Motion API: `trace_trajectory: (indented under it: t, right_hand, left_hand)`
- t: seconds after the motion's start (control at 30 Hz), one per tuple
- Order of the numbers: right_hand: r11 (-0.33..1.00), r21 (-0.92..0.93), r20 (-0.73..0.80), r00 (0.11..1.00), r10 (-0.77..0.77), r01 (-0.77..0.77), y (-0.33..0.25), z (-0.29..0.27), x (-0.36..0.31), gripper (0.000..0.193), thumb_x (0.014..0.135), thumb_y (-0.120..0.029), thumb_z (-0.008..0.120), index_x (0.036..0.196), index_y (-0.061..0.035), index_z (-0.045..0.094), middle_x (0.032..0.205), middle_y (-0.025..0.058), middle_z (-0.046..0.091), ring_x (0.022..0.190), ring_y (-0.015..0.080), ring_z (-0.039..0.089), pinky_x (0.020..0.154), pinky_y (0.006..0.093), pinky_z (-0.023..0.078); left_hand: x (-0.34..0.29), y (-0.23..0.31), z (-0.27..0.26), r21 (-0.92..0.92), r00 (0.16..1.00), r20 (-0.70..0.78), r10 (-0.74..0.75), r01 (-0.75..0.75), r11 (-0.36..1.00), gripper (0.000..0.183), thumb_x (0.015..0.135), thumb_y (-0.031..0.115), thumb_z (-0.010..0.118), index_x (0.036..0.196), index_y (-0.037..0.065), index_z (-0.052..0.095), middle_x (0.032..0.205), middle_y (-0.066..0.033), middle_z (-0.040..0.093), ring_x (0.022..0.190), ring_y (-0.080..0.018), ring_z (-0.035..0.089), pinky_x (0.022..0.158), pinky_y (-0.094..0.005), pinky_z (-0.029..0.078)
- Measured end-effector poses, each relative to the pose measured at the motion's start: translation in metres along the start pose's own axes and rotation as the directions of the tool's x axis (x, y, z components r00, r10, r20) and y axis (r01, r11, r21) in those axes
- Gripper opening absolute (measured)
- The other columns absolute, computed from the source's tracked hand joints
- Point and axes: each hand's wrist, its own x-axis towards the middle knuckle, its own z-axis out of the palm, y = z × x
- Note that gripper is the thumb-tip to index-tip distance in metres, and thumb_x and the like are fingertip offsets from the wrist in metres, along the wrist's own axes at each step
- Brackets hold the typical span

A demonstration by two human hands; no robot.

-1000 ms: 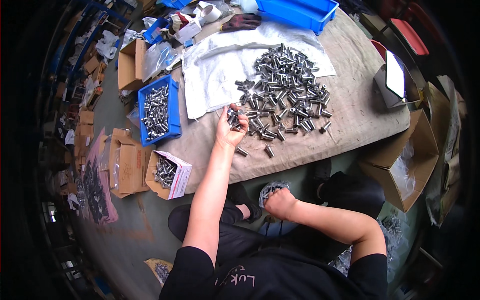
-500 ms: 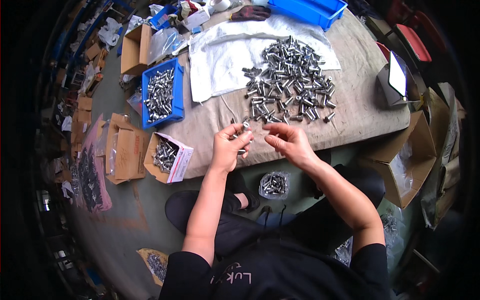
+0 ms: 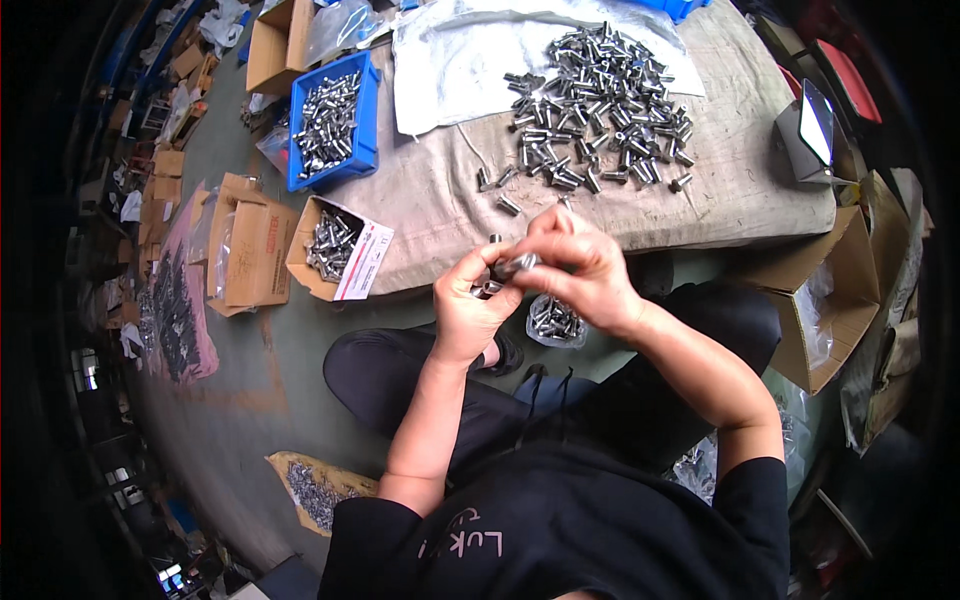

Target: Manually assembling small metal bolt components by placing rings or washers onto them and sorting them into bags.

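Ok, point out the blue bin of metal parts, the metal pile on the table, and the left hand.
Blue bin [image 3: 369,125]: head view, on its right side wall.
Metal pile [image 3: 603,108]: head view, near its middle.
Left hand [image 3: 465,314]: head view, on the middle of the hand.

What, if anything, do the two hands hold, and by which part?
The left hand holds several metal pieces; the right hand seems to pinch one shiny piece. Blur hides which end.

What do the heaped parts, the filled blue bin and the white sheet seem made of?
Parts: probably steel, shiny, with bright glints. Blue bin: likely plastic, smooth, evenly coloured. White sheet: matte and creased; cloth or woven plastic, unclear.
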Motion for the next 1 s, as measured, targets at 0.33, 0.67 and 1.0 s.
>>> trace_trajectory:
  t: [0.33,0.67,1.0]
  right_hand:
    - [0.476,0.536,0.407,0.708,0.577,-0.697,0.005,-0.004,-0.003,0.011,0.08,-0.016,0.06,0.082,-0.0059,0.055,0.059,-0.0027,0.046,0.048,0.005,0.042,0.041,0.0189,0.032]
    - [0.932,-0.334,0.216,0.974,-0.068,0.139,0.003,0.012,-0.014,0.033,0.066,0.002,0.061,0.097,-0.0061,0.057,0.074,0.01,0.048,0.061,0.025,0.051,0.055,0.0307,0.043]
    - [0.343,0.567,0.483,0.64,0.598,-0.749,0.003,0.004,-0.018,0.017,0.075,-0.006,0.063,0.091,-0.0015,0.059,0.068,-0.0011,0.052,0.056,0.0055,0.046,0.047,0.0193,0.035]
  left_hand:
    - [-0.026,0.004,-0.007,-0.742,0.978,0.128,-0.165,0.204,0.638,0.027,0.077,0.002,0.052,0.104,0.006,0.05,0.083,-0.0099,0.052,0.061,-0.0171,0.049,0.041,-0.0228,0.041]
    - [-0.032,0.0,-0.004,-0.814,0.957,0.197,-0.211,0.28,0.509,0.022,0.078,0.005,0.054,0.099,0.008,0.049,0.084,-0.0094,0.052,0.06,-0.0171,0.048,0.041,-0.0223,0.04]
    - [-0.034,0.004,-0.002,-0.848,0.98,0.159,-0.124,0.199,0.491,0.018,0.078,0.0,0.05,0.094,0.008,0.047,0.081,-0.0093,0.052,0.06,-0.016,0.05,0.042,-0.0238,0.042]
